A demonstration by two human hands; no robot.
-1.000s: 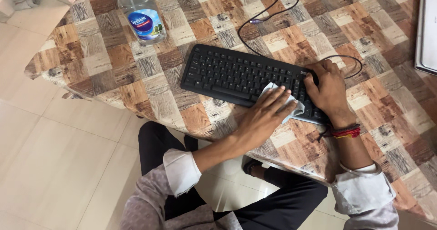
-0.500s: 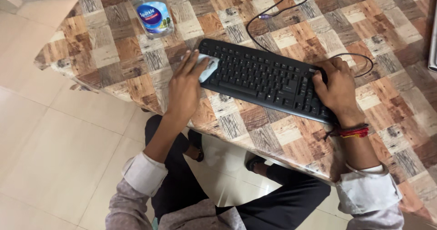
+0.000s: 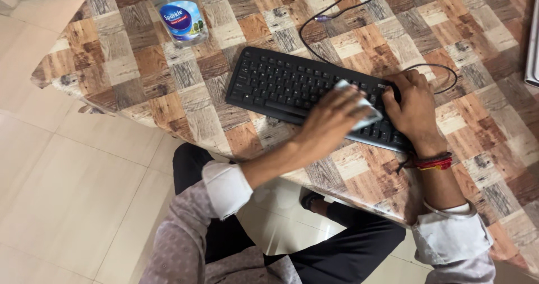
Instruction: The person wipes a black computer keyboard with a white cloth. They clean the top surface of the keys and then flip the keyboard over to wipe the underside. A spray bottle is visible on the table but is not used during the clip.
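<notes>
The fingers of the left hand [image 3: 331,115] are closed on a pale cloth [image 3: 359,105], pressed on the right part of the black keyboard [image 3: 281,87]; the right hand [image 3: 412,107] is laid flat, fingers narrow, on its right end; the long axis runs along the table's [image 3: 140,65] near edge; unwiped keys lie leftward; a water bottle [image 3: 178,11] stands near the far left corner.

My keyboard [image 3: 292,90] is black, the cloth [image 3: 359,107] pale blue-white, the worktop [image 3: 140,76] a brown, tan and grey wood-grain patchwork, the bottle [image 3: 178,11] blue-labelled.
</notes>
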